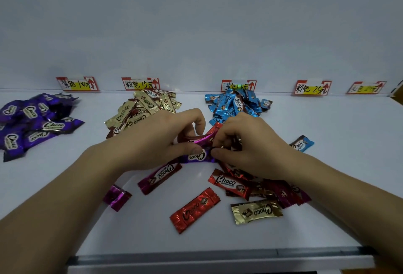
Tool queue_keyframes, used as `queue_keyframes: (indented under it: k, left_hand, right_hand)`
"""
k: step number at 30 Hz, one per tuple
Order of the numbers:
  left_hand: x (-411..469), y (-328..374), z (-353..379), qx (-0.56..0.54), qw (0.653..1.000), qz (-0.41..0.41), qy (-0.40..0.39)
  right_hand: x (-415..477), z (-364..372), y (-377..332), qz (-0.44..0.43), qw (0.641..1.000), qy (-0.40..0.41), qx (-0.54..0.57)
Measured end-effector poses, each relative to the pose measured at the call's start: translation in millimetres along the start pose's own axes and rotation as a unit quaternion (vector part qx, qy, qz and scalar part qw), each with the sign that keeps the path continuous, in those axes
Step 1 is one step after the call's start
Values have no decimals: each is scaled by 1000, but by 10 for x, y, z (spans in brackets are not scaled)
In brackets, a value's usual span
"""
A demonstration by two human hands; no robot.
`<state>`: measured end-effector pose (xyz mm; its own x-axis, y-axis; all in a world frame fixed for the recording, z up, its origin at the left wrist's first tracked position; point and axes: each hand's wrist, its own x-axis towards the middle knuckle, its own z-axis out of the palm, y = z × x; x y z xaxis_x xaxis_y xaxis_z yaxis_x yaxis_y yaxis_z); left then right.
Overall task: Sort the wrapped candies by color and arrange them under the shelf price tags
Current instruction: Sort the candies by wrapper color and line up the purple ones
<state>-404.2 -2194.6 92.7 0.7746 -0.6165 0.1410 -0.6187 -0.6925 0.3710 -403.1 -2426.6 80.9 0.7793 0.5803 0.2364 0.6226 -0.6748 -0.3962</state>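
On the white shelf lie sorted heaps: purple candies at far left, gold-brown candies in the middle, blue candies right of them. Price tags line the back wall: the purple tag, brown tag, blue tag, pink tag and red tag. Both hands meet over a mixed pile. My left hand has its fingers curled around magenta and purple candies. My right hand pinches the same bunch from the right.
Loose candies lie near the front: a magenta one, a small magenta one, a red one, a gold one, another red one. A stray blue candy lies at right. The shelf's front edge runs below.
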Motion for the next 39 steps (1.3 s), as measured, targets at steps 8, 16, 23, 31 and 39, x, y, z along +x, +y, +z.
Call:
queue_keyframes:
  k: [8,16,23,31,39]
  left_hand:
    - [-6,-39,-69,48,999,-1,10]
    - [-221,-144,-297,-79,970,-166,157]
    - [-933,-624,-438,-44,895,-377,235]
    - [-1616,-1136,-680,15,815,-489,310]
    - [-1359,-1017,-571,157,836,-432,300]
  right_hand:
    - [-48,-83,105,27,990,70,120]
    - [174,-84,22,0,992,75,105]
    - [765,-4,-302,-54,998,-13,22]
    - [1026,282,-476,-84,996,-31,-19]
    - [997,256,-455,-86,995,-26,-32]
